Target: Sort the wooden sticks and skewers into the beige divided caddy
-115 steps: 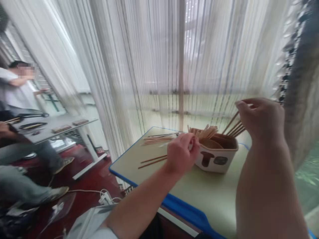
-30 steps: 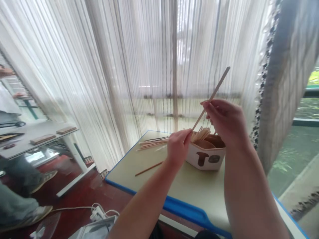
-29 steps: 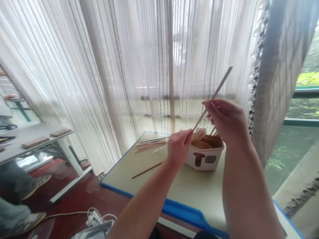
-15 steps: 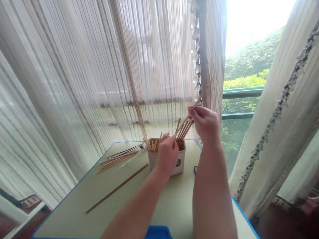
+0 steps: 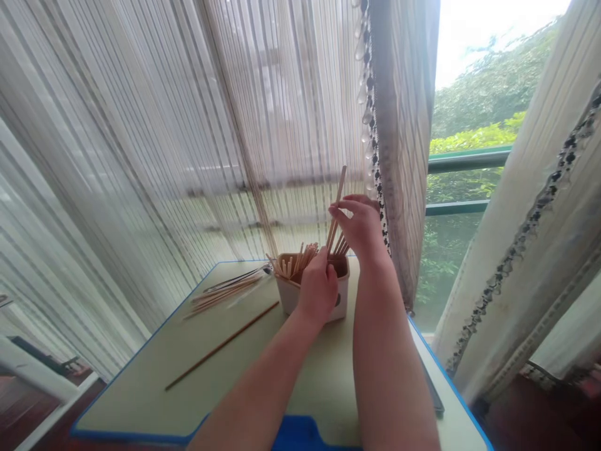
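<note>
A pale wooden chopstick (image 5: pixel 342 178) stands nearly upright over the container, its upper part pinched in my right hand (image 5: pixel 360 227). Around its lower end my left hand (image 5: pixel 318 285) is closed, in front of the container's rim. The white container (image 5: pixel 290 297) has a tan rim and holds many chopsticks. Shorter-looking light sticks (image 5: pixel 290 268) lean in its left side, and darker chopsticks (image 5: pixel 341 244) lean in its right side, partly behind my right hand. The lower tip of the held chopstick is hidden by my left hand.
One brown chopstick (image 5: pixel 220 344) lies diagonally on the pale table (image 5: pixel 141 404). Farther back is a pile of chopsticks and metal utensils (image 5: pixel 228 290). A dark flat object (image 5: pixel 434 394) shows beside my right forearm. Sheer curtains (image 5: pixel 154 125) hang behind the table.
The held chopstick has swung from a rightward slant to nearly upright. My right hand has moved left; my left hand stays by the container. The view has shifted slightly.
</note>
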`<state>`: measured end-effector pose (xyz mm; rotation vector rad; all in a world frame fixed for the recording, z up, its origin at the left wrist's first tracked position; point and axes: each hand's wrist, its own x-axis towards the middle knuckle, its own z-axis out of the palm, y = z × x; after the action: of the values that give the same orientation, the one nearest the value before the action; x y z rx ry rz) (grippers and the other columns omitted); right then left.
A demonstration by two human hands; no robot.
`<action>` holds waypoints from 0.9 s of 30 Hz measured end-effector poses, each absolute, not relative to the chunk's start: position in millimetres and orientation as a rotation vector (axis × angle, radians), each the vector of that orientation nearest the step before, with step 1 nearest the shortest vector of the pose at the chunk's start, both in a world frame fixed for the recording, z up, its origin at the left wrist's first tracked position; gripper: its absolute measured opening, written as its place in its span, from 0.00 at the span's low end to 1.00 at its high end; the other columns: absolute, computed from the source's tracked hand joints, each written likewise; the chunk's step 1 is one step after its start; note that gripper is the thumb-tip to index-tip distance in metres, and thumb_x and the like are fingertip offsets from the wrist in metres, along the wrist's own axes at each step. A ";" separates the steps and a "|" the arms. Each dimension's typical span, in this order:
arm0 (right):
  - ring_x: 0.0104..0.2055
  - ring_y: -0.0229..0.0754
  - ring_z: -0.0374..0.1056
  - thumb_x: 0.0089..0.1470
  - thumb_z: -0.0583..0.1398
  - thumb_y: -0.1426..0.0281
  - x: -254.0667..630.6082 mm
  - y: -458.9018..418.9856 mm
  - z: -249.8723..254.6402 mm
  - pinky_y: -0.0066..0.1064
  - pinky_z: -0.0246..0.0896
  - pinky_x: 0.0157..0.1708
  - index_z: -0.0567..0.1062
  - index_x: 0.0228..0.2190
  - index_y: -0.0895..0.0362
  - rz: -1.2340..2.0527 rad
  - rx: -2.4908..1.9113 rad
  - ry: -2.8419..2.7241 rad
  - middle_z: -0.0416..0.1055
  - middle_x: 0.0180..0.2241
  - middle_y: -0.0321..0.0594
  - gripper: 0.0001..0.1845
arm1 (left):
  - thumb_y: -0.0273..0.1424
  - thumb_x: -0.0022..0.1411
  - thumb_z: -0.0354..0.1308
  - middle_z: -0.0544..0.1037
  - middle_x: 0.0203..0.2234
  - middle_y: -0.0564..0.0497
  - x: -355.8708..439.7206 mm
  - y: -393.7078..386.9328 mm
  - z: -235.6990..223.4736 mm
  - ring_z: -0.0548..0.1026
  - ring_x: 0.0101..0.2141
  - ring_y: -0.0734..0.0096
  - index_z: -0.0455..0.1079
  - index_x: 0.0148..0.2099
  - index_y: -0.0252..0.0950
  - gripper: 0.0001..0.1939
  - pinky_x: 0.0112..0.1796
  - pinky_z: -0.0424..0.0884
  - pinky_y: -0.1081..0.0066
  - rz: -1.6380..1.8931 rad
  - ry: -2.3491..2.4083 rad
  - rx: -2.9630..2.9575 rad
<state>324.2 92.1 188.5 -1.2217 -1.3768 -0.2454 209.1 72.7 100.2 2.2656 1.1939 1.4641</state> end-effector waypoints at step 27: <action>0.37 0.42 0.68 0.51 0.56 0.66 336.4 98.2 180.0 0.32 0.63 0.35 0.74 0.42 0.53 -0.065 -1.259 -1.430 0.75 0.35 0.39 0.15 | 0.26 0.59 0.49 0.73 0.38 0.43 202.2 80.8 107.8 0.72 0.39 0.63 0.65 0.44 0.33 0.11 0.42 0.67 0.66 1.223 1.210 2.357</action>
<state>336.4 98.2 180.0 -1.2593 -1.4300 -0.0646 202.2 80.8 107.8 2.3573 1.2098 1.2227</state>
